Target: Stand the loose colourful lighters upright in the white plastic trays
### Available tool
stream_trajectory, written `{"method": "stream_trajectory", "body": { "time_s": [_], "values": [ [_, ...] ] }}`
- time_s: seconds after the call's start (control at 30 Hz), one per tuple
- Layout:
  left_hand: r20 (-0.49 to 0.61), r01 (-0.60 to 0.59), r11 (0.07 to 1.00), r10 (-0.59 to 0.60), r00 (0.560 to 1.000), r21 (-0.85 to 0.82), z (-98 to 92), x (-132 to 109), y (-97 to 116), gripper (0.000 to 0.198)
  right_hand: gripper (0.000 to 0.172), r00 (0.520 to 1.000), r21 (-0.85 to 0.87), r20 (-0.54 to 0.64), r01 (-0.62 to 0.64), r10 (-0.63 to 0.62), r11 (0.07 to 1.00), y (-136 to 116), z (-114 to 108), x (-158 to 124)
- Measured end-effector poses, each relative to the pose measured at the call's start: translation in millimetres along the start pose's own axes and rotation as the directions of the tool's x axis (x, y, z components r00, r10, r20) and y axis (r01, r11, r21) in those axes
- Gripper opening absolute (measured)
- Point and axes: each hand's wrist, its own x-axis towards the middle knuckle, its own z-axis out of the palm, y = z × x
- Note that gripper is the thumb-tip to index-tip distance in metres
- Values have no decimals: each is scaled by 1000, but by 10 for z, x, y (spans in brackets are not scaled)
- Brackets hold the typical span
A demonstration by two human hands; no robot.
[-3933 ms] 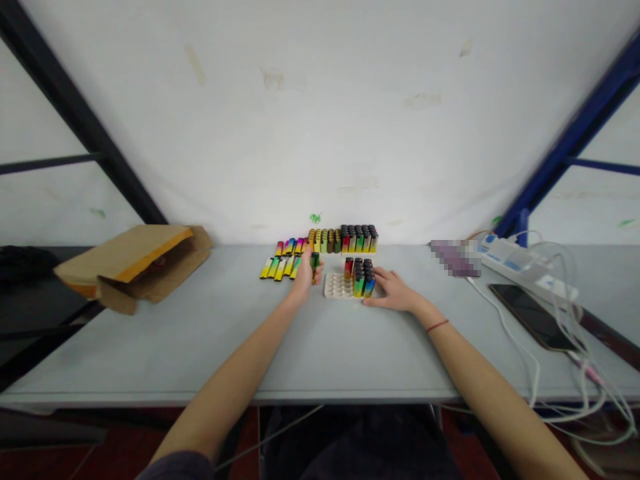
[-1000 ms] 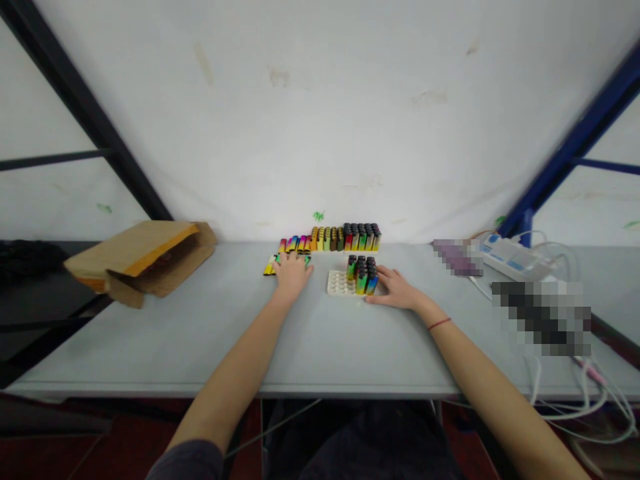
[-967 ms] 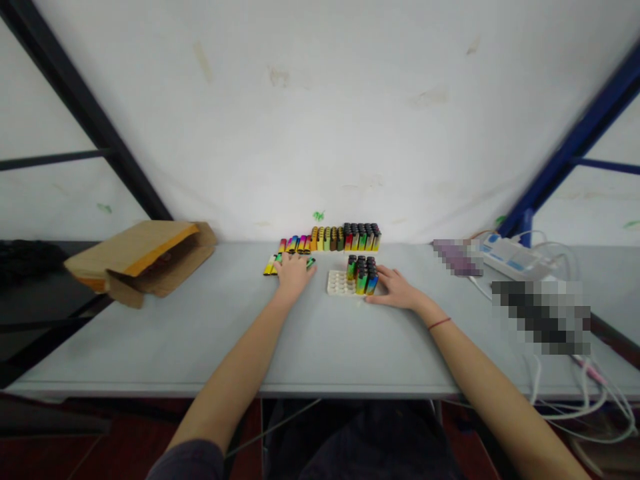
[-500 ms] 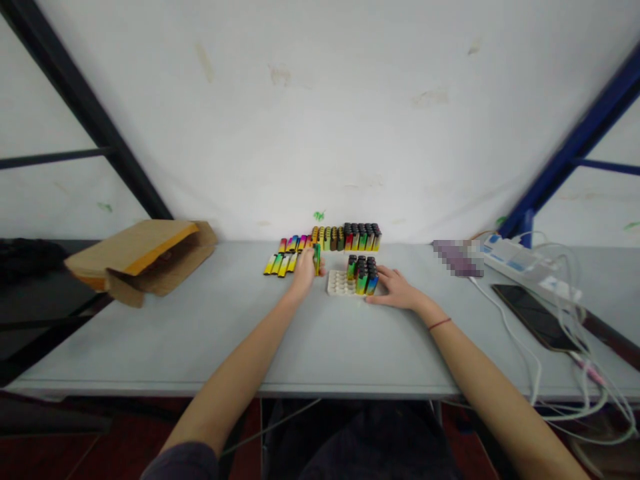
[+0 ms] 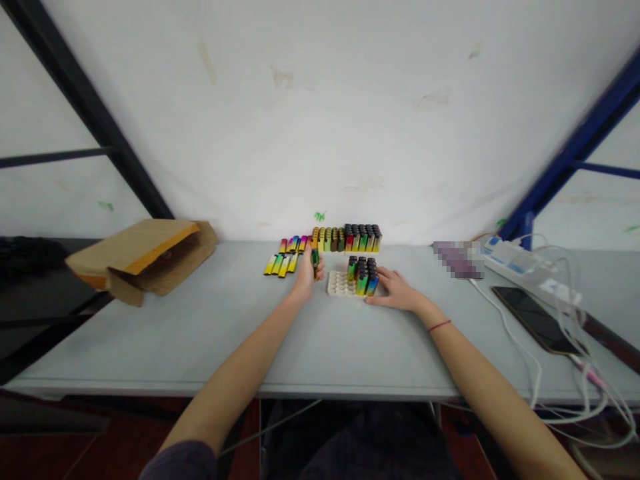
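On the grey bench [image 5: 330, 347], just left of the pale tray [image 5: 337, 285], the left hand [image 5: 309, 270] grips a greenish lighter [image 5: 315, 259]; the right hand [image 5: 393, 289], thumb and fingers spread, rests at the tray's right end beside upright black-topped lighters [image 5: 363, 275], while yellow-ended lighters [image 5: 282, 265] lie farther left

Lighters [image 5: 283, 267] and a tray [image 5: 337, 287] lie toward the table's [image 5: 345, 353] back edge. Cardboard [image 5: 135, 247] lies by its left edge, a phone [image 5: 537, 319] toward the right.
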Motion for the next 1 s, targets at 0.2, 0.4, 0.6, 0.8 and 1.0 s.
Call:
{"method": "stream_trajectory", "body": {
  "time_s": [0.2, 0.4, 0.6, 0.8, 1.0],
  "values": [
    [-34, 70, 997, -69, 997, 18, -13, -22, 31, 53, 91, 1000, -1, -1, 9, -9, 1000, -4, -6, -1],
    [-122, 55, 998, -50, 991, 40, 33, -23, 44, 46, 92, 1000, -8, 1, 14, -14, 1000, 1, -11, -4],
    [-184, 34, 998, -23, 983, 57, 45, -33, 43, 41, 90, 1000, -3, 2, 16, -16, 1000, 1, -11, -6],
    [-173, 10, 999, -1, 985, 51, 29, -33, 10, 41, 91, 1000, 3, 12, -2, 2, 1000, -12, -24, -4],
    [-116, 22, 1000, -22, 993, 4, -19, -21, -23, 48, 91, 1000, 13, 14, -4, 3, 1000, -17, -22, -8]
  ]
}}
